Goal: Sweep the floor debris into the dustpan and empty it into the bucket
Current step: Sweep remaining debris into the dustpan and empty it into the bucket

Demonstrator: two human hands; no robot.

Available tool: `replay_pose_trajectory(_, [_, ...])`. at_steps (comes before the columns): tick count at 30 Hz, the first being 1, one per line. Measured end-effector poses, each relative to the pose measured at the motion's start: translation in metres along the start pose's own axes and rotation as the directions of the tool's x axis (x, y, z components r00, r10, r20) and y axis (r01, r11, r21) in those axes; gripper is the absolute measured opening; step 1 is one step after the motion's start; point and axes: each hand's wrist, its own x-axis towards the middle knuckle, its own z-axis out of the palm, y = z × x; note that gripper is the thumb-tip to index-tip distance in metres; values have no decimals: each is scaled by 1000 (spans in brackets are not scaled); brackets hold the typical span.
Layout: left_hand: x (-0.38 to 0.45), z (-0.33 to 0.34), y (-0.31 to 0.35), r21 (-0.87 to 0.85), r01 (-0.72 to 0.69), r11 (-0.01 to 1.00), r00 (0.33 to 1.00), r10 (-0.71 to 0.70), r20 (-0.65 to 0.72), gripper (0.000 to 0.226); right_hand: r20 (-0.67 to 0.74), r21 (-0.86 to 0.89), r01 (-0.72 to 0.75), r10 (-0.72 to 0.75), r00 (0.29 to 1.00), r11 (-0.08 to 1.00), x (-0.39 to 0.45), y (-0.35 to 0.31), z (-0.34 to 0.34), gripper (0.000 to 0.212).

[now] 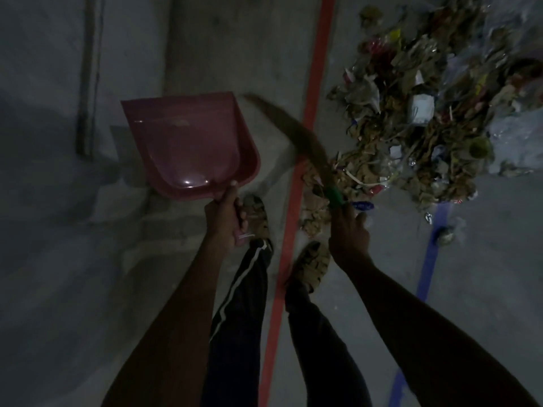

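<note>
My left hand [227, 218] grips the handle of a pink dustpan [188, 142], held up off the floor with its inside facing me and almost nothing in it. My right hand [349, 233] holds a broom [296, 136] by its green-wrapped handle; the brown bristles curve up and left, blurred, between the dustpan and the pile. A big heap of debris [426, 113], dry leaves, wrappers and plastic scraps, lies on the floor at the upper right, with its near edge beside the broom handle. No bucket shows in view.
A red line [296, 201] runs up the grey concrete floor between my feet; a blue line [429, 259] lies to its right. A dark pipe or pole [88, 83] stands against the wall at upper left. The scene is dim.
</note>
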Motion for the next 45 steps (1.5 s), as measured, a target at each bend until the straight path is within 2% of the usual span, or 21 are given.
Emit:
replay_pose_trajectory(3, [-17,5,-36,-41,27,999,999,-28,-16,46,-69,70,-88,93,993,994,-9,25,0,65])
replay_pose_trajectory(6, [-25,3,-64,-89,28,996,1000,-28,-1,48,-137,157,-56,77,988,986,-12,41,-1,62])
replay_pose_trajectory(8, [-27,-4,-78,-116,34,993,999,-35,-6,48,-172,207,33,4,985,978,-15,46,3,62])
replay_pose_trajectory(11, [-26,-21,-89,-135,30,990,998,-36,-46,44,-208,192,191,-150,967,963,-17,41,18,64])
replay_pose_trajectory(14, [-24,-41,-92,-181,26,983,996,-41,-76,44,-146,245,311,-282,948,918,-19,19,36,66])
replay_pose_trajectory(17, [-14,-69,-98,-173,32,984,989,-56,-140,47,-59,246,359,-356,933,900,-20,0,50,68])
replay_pose_trajectory(18, [-10,-78,-98,-169,36,985,987,-61,-151,48,-35,238,334,-336,941,912,-19,-3,50,69])
replay_pose_trajectory(21, [-2,-110,-98,-147,28,989,986,-52,-160,50,10,203,127,-132,991,971,-13,-4,49,70])
replay_pose_trajectory(24, [2,-137,-101,-162,27,986,983,-55,-172,50,-31,193,39,-33,999,980,-15,-1,49,69])
replay_pose_trajectory(29, [11,-171,-97,-189,28,982,985,-59,-165,49,-192,212,118,-77,978,970,-18,-32,61,64])
replay_pose_trajectory(33, [13,-194,-95,-189,4,982,987,-35,-160,50,-242,259,278,-216,946,925,-26,-87,87,52])
replay_pose_trajectory(37, [14,-215,-97,-164,-2,987,987,-25,-161,55,-131,416,374,-352,927,829,-35,-147,104,52])
replay_pose_trajectory(40, [13,-225,-100,-168,13,986,984,-42,-173,57,34,444,359,-416,909,821,-45,-177,110,59])
replay_pose_trajectory(43, [11,-226,-101,-171,29,985,983,-59,-173,58,166,422,249,-344,924,872,-39,-172,117,61])
replay_pose_trajectory(45, [8,-221,-100,-160,33,987,987,-57,-150,57,155,417,181,-266,951,891,-35,-156,114,58])
